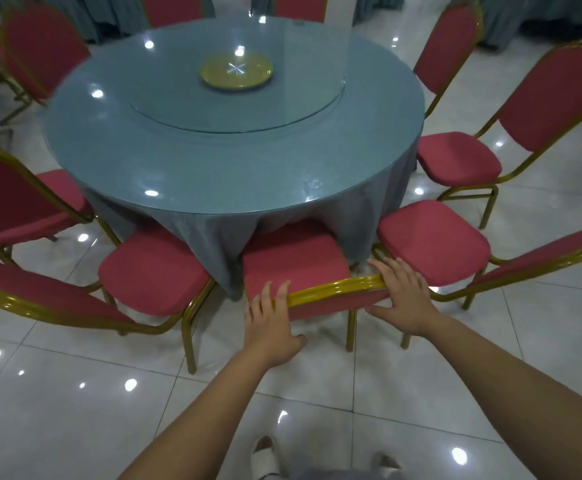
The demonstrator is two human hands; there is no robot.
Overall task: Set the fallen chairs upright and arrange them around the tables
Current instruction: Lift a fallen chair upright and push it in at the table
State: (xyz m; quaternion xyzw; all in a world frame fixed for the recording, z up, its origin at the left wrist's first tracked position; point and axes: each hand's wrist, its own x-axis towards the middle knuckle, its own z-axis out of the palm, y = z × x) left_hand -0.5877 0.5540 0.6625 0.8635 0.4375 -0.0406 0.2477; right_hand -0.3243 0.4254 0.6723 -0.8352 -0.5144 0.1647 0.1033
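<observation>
A red-cushioned chair with a gold metal frame [331,289] stands upright right in front of me, its seat [289,261] tucked partly under the grey-blue cloth of the round table [213,161]. My left hand [270,323] lies over the left end of the chair's top rail, fingers over the front, thumb behind the backrest. My right hand [402,296] covers the right end of the same rail with fingers spread. Upright matching chairs stand to the left [154,268] and right [431,240] of it.
More red chairs ring the table at the far left [16,199], right [532,109] and back [445,60]. A glass turntable with a yellow-green hub [236,72] sits on the tabletop. The floor is glossy white tile. My feet [265,455] show at the bottom edge.
</observation>
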